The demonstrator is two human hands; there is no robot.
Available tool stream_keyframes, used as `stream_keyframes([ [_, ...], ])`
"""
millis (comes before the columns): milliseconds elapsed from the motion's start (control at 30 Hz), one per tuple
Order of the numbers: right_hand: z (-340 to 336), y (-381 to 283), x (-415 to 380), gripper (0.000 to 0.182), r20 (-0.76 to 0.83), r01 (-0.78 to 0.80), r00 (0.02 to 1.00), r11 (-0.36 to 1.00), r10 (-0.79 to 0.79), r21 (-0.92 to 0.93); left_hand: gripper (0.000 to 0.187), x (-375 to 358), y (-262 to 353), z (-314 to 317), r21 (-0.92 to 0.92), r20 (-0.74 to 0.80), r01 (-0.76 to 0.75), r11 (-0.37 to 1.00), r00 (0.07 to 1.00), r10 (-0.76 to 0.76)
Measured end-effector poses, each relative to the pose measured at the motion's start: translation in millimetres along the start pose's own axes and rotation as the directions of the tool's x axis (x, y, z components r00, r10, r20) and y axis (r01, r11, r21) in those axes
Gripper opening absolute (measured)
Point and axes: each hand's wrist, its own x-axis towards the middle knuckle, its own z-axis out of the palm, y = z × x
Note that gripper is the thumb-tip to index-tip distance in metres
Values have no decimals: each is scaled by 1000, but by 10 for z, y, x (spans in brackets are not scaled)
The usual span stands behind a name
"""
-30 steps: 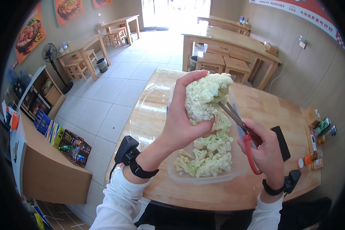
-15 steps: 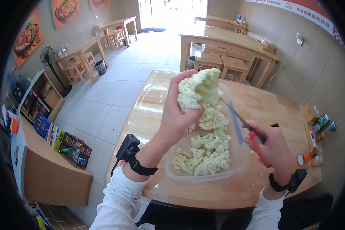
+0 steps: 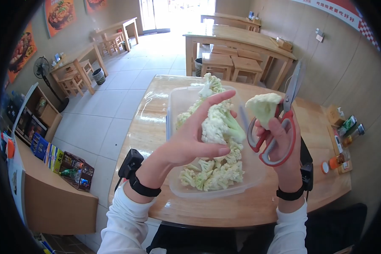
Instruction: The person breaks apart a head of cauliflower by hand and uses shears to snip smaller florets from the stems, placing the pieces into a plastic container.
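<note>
My left hand (image 3: 184,131) curves around a cauliflower piece (image 3: 218,126) above the tub, its index finger and thumb spread and another fingertip showing behind the piece. In my right hand (image 3: 285,146) are red-handled scissors (image 3: 288,106), blades pointing up, and a smaller cauliflower piece (image 3: 264,108) pinched by the thumb. Both hands are apart. Below them a clear plastic tub (image 3: 175,191) rests on the wooden table (image 3: 190,211). Cut cauliflower florets (image 3: 220,175) lie in the tub, partly hidden by my left hand.
Sauce bottles (image 3: 353,133) and a jar with an orange label (image 3: 336,162) stand along the table's right edge. To the left is a wooden cabinet (image 3: 59,203) with a basket (image 3: 77,171). Wooden stools (image 3: 245,67) and another table (image 3: 241,38) stand ahead.
The large cauliflower piece from my left hand is now in two parts, one in each hand. My right hand has raised the scissors, blades upward. The view has shifted slightly.
</note>
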Motion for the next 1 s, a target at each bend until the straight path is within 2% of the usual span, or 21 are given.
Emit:
stream_keyframes([
  [33, -70, -8, 19, 40, 71, -66, 996, 990, 57, 127, 77, -2, -6, -10, -163, 15, 6, 987, 1000, -3],
  [67, -108, -7, 26, 40, 150, -140, 983, 959, 105, 248, 77, 0, -13, -25, -164, 17, 6, 986, 1000, -3],
  [100, -100, 3, 22, 43, 159, -147, 981, 960, 111, 239, 67, 4, -25, -47, -383, 57, 111, 917, 994, -97],
  [133, -95, 20, 18, 43, 160, -147, 981, 960, 111, 239, 58, 6, -46, -70, -576, 115, 212, 790, 977, -178],
  [167, -89, 38, 13, 44, 214, -192, 967, 945, 136, 266, 42, 12, -102, -88, -507, 107, 219, 833, 976, -192],
  [200, -76, 52, 3, 45, 268, -238, 950, 927, 160, 289, 42, 10, -102, -65, -508, 105, 218, 833, 976, -192],
  [267, 24, 31, -41, 45, 221, -237, 958, 936, 181, 261, 38, 3, -96, 4, -160, -82, 256, 954, 959, -271],
  [300, 31, 42, -50, 44, 239, -237, 953, 951, 188, 200, 35, 6, -110, 38, -99, -104, 188, 977, 975, -198],
  [367, 97, 8, -73, 41, 248, -235, 947, 968, 206, 91, 34, 5, -55, 160, -81, -140, 153, 985, 977, -163],
  [533, 103, 23, -85, 40, 308, -273, 920, 960, 242, 60, 36, 3, -72, 170, -52, -157, 85, 995, 983, -92],
  [600, 98, 10, -81, 40, 339, -277, 908, 960, 245, 48, 34, -1, -114, 153, -94, -209, 49, 994, 975, -68],
  [667, 121, -36, -91, 38, 246, -267, 933, 964, 264, -23, 33, 8, -97, 121, -129, -257, 35, 991, 964, -67],
  [700, 101, -30, -82, 38, 259, -264, 930, 964, 261, -23, 31, 6, -74, 99, -162, -302, 16, 987, 951, -65],
  [767, 6, -24, -35, 42, 297, -12, 948, 948, 112, -317, 30, -4, 23, 73, -194, -359, -47, 980, 933, -27],
  [800, -33, -44, -22, 42, 318, 4, 943, 950, 100, -311, 28, -6, 73, 53, -232, -406, -100, 968, 914, -3],
  [867, -80, -105, -53, 50, 338, 39, 926, 846, 170, -531, 28, -18, 130, -8, -167, -446, -158, 973, 892, 68],
  [933, -32, -143, -71, 51, 319, 61, 934, 808, 161, -586, 28, -37, 191, -36, -128, -467, -181, 975, 878, 101],
  [1000, -33, -142, -77, 50, 390, 196, 916, 746, 91, -636, 28, -40, 207, -45, -113, -472, -173, 978, 876, 100],
])
